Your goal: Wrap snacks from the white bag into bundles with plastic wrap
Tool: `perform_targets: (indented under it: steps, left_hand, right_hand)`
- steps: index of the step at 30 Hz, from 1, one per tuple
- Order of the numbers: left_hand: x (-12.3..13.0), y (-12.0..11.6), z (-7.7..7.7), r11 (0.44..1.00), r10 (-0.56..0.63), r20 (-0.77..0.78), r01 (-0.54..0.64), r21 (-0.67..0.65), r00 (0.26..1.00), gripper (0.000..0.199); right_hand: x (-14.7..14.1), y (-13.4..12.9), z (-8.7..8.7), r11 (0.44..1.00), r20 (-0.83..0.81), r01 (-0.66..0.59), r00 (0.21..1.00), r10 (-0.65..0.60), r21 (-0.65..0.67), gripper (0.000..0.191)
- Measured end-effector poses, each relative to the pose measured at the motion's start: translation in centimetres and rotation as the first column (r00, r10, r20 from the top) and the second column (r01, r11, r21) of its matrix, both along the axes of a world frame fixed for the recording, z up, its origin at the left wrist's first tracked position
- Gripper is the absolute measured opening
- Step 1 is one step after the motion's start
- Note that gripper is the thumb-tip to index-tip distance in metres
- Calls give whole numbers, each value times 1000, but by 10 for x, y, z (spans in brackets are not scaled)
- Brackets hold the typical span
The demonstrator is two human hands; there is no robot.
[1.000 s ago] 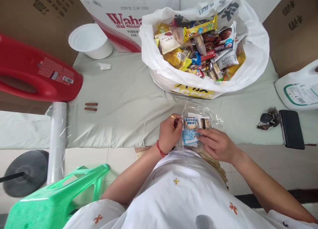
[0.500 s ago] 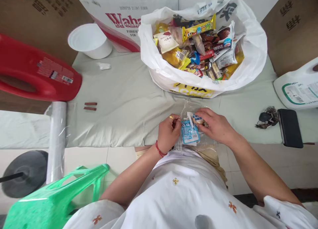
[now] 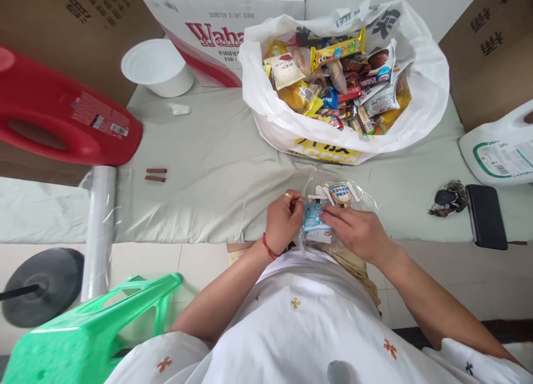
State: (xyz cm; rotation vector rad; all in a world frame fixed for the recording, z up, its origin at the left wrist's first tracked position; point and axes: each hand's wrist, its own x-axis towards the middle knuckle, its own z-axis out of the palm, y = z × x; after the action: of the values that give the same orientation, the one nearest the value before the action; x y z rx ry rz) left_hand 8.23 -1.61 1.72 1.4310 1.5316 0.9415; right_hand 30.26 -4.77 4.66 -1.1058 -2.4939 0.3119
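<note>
My left hand (image 3: 285,220) is closed in a pinch on the left edge of a clear plastic bag (image 3: 366,198) at the table's front edge. My right hand (image 3: 360,228) has its fingertips together on the right side of a small blue snack packet (image 3: 313,216), its thumb hidden underneath. The blue packet looks tilted. Just above the right fingers, a small biscuit packet (image 3: 341,192) with blue print lies on the plastic. Part of a white packet (image 3: 320,236) shows below the blue one. Whether these packets are inside the bag or on top, I cannot tell.
A white carrier bag (image 3: 270,120) full of wrapped snacks stands behind my hands. Left are a white tub (image 3: 158,67), a red jug (image 3: 70,112), two brown strips (image 3: 156,175) and a plastic roll (image 3: 100,228). Right are keys (image 3: 448,198), a phone (image 3: 486,216) and a white jug (image 3: 503,145).
My right hand has moved from the biscuit packet down onto the blue packet. The biscuit packet now lies uncovered, higher up. My left hand keeps its pinch on the plastic.
</note>
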Motion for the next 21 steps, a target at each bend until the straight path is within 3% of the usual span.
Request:
perform_targets:
  steps: [1, 3, 5, 7, 10, 12, 14, 16, 19, 21]
  left_hand:
    - [0, 0, -1, 1000, 2, -2, -2, -7, 1000, 16]
    - [-1, 1, -3, 1000, 7, -2, -7, -17, 1000, 17]
    - [-1, 2, -5, 1000, 11, -3, -11, -16, 1000, 17]
    - [0, 3, -6, 1000, 7, -6, -7, -7, 1000, 16]
    - [2, 4, -7, 1000, 0, -9, 0, -7, 1000, 17]
    - [3, 4, -6, 1000, 0, -3, 0, -12, 1000, 17]
    - [4, 4, -6, 1000, 0, 3, 0, -18, 1000, 17]
    - [4, 3, -6, 1000, 2, 8, -2, -15, 1000, 16]
    - [4, 3, -5, 1000, 3, 12, -3, -10, 1000, 16]
    - [5, 3, -4, 1000, -3, 11, 3, -17, 1000, 16]
  right_hand:
    - [3, 0, 5, 999, -106, 51, 993, -52, -16, 35]
    - [18, 4, 17, 961, -260, 248, 927, -272, -120, 29]
    - [44, 13, 22, 823, -292, 496, 773, -563, -277, 24]
    - [77, 26, 16, 656, -274, 619, 603, -749, -433, 31]
    - [124, 45, -4, 515, -157, 642, 530, -833, -568, 37]
    - [138, 49, -13, 476, -17, 772, 518, -855, -422, 39]
    - [133, 45, -13, 496, -11, 855, 500, -866, -153, 42]
    - [110, 35, -7, 606, -102, 795, 601, -793, -27, 40]
    - [61, 22, 2, 862, -50, 486, 866, -497, -143, 39]
    - [33, 22, 4, 902, 115, 346, 938, -327, -257, 52]
